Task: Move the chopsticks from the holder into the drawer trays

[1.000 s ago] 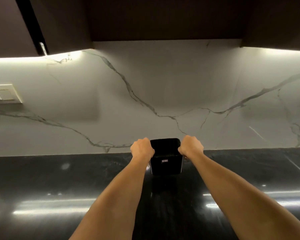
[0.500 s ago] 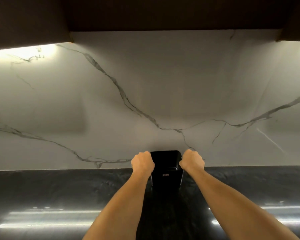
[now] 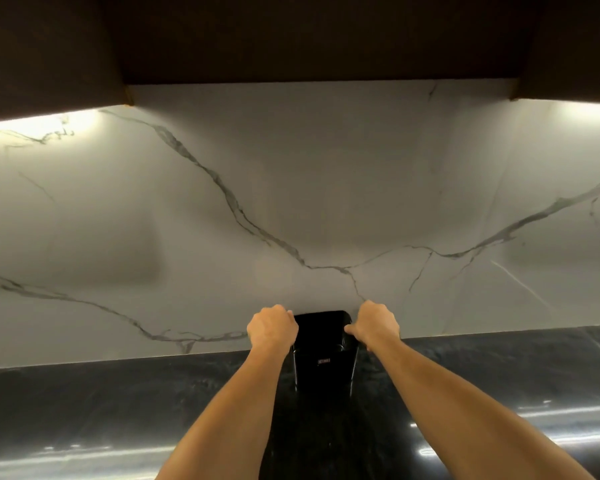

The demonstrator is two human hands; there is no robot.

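Observation:
A black box-shaped holder (image 3: 323,355) stands on the dark glossy counter against the marble wall, with a small label on its front. My left hand (image 3: 272,330) grips its left upper edge and my right hand (image 3: 374,323) grips its right upper edge, both arms stretched forward. No chopsticks show above the holder's rim, and its inside is too dark to make out. No drawer or tray is in view.
The dark counter (image 3: 101,410) runs left and right with bright light reflections near its front. A white marble backsplash (image 3: 291,202) with grey veins rises behind it. Dark upper cabinets (image 3: 291,36) hang overhead.
The view has shifted, so the wall switch at the left is out of frame. Both hands stay on the holder, which sits closer to the wall than one second ago.

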